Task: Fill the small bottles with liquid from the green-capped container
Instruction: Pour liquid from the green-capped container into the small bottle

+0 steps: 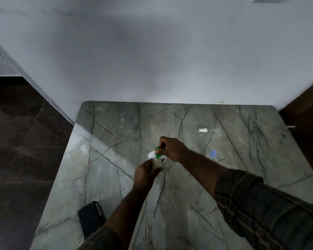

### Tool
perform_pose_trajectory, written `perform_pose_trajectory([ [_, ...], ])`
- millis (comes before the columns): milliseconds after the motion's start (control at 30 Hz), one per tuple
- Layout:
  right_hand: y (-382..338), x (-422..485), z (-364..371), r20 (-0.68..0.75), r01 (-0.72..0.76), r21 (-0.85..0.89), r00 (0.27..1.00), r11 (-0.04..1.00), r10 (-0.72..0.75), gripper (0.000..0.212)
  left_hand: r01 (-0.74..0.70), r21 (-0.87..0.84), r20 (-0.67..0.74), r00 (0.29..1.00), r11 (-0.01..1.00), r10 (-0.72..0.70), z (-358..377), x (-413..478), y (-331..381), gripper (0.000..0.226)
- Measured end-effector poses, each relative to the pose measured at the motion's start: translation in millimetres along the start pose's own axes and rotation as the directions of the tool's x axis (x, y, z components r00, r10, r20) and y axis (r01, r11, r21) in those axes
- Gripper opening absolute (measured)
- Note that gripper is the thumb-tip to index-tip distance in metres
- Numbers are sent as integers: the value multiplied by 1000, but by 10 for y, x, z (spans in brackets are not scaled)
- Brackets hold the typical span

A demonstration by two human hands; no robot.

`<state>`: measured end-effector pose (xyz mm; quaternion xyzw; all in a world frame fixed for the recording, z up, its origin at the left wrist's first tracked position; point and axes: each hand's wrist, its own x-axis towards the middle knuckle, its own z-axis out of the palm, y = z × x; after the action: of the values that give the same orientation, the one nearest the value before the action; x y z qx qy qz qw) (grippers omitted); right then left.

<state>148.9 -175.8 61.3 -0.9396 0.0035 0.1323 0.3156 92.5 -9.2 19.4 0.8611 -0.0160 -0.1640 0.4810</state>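
Pinching the green cap (158,152), right hand (172,148) fingers; left hand (145,173) fingers wrap the container (156,162).

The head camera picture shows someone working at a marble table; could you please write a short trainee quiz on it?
1. True or false: the right hand is on the green cap.
2. What does the left hand hold?
A. a small clear bottle
B. a spoon
C. a cloth
3. What white thing lies alone on the far right part of the table?

Key:
1. True.
2. A; the small clear bottle sits just below the cap.
3. A small white pump top with a thin tube, lying on its side.
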Motion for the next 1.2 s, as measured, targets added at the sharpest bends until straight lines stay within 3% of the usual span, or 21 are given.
perform_pose_trajectory([
  [433, 7, 28, -43, 26, 12, 9, 1000, 1000, -12, 29, 14, -65, -2, 1000, 998, -14, 7, 12, -1, 34],
  [1200, -37, -21, -72, 3, 15, -10, 1000, 1000, -15, 29, -30, 7, -16, 999, 1000, 30, 5, 56, -13, 37],
])
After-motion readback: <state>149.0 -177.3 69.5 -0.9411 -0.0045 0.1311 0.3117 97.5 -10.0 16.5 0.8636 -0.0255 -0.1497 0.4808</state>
